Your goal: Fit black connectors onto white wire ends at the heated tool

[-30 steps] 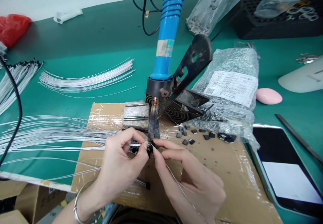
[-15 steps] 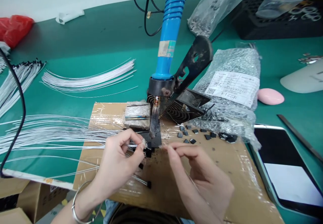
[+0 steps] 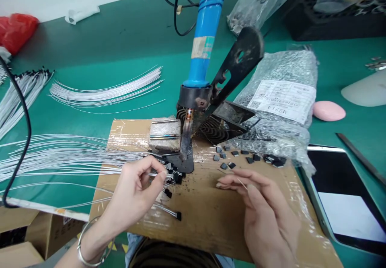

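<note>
My left hand [image 3: 135, 191] is pinched at the ends of the white wires [image 3: 75, 155], thumb against index finger. Just past those fingertips, small black connectors [image 3: 172, 173] cluster on the wire ends, beside the foot of the soldering stand. Which wire lies in the pinch is partly hidden. To the right, my right hand [image 3: 265, 207] is closed on a thin strand of solder wire [image 3: 242, 184], which pokes out between thumb and fingers above the cardboard. A blue-handled soldering iron [image 3: 200, 46] points down in its black stand [image 3: 238, 67], its tip left of centre.
Loose black chips [image 3: 231, 165] are scattered over the cardboard [image 3: 211, 211]. A fan [image 3: 217, 123] sits behind the iron. Bubble wrap [image 3: 280, 83], a pink egg-shaped object [image 3: 329, 110] and a phone [image 3: 343, 195] lie at right. Another wire bundle [image 3: 108, 89] rests at back left.
My right hand has drawn back to the right and down, away from the iron's tip, with the solder wire. My left hand has shifted slightly left and down from the tip.
</note>
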`<state>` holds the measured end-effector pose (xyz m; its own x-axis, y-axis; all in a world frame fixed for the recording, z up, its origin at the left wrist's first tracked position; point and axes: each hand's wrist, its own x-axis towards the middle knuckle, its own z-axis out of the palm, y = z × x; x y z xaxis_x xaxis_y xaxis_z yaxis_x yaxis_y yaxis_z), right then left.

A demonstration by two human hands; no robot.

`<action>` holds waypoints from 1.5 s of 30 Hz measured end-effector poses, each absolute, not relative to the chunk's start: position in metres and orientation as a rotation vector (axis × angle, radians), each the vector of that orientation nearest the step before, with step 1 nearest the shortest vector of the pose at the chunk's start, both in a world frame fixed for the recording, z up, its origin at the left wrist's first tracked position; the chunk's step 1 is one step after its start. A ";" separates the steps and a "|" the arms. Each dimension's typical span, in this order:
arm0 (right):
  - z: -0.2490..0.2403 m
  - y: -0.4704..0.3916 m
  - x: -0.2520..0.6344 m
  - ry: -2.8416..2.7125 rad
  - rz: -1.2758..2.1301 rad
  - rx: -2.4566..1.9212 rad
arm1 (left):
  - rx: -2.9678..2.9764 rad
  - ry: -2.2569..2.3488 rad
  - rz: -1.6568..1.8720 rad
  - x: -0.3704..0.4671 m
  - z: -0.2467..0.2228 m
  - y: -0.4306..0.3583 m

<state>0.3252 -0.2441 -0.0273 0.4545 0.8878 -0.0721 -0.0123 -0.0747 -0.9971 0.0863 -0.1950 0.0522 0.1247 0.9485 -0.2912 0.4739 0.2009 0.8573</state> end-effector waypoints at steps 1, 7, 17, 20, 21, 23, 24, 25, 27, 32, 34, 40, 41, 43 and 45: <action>-0.028 -0.243 0.324 -0.804 0.892 -1.466 | 1.423 1.497 0.612 0.086 0.052 -0.195; -0.028 -0.242 0.321 -0.767 0.904 -1.550 | 1.553 1.514 0.638 0.084 0.051 -0.195; -0.036 -0.245 0.330 -0.856 0.921 -1.612 | 2.514 1.619 0.956 0.053 0.053 -0.172; -0.036 -0.245 0.331 -0.930 0.916 -1.647 | 2.838 1.822 0.585 0.030 0.047 -0.126; -0.035 -0.245 0.331 -0.946 0.911 -1.665 | 2.849 1.842 0.511 0.023 0.043 -0.107; -0.032 -0.244 0.331 -0.969 0.896 -1.703 | 2.864 1.849 0.362 0.015 0.035 -0.069; -0.031 -0.244 0.331 -0.979 0.890 -1.721 | 2.868 1.834 0.299 0.012 0.030 -0.051; -0.029 -0.243 0.331 -0.990 0.885 -1.738 | 2.865 1.823 0.250 0.011 0.025 -0.035; -0.028 -0.242 0.332 -1.012 0.870 -1.758 | 2.846 1.799 0.187 0.010 0.016 -0.009; -0.028 -0.241 0.331 -1.068 0.814 -1.808 | 2.722 1.785 0.240 0.012 0.005 0.023; -0.028 -0.241 0.331 -1.086 0.808 -1.818 | 2.637 1.802 0.331 0.010 0.006 0.025; -0.029 -0.240 0.333 -1.117 0.802 -1.830 | 2.269 1.842 0.783 -0.004 0.028 0.014; -0.029 -0.240 0.333 -1.123 0.809 -1.827 | 2.204 1.830 0.863 -0.006 0.033 0.010; -0.030 -0.240 0.334 -1.134 0.806 -1.820 | 2.088 1.791 1.008 -0.010 0.042 0.004; -0.030 -0.240 0.334 -1.142 0.802 -1.809 | 2.001 1.738 1.127 -0.011 0.051 -0.004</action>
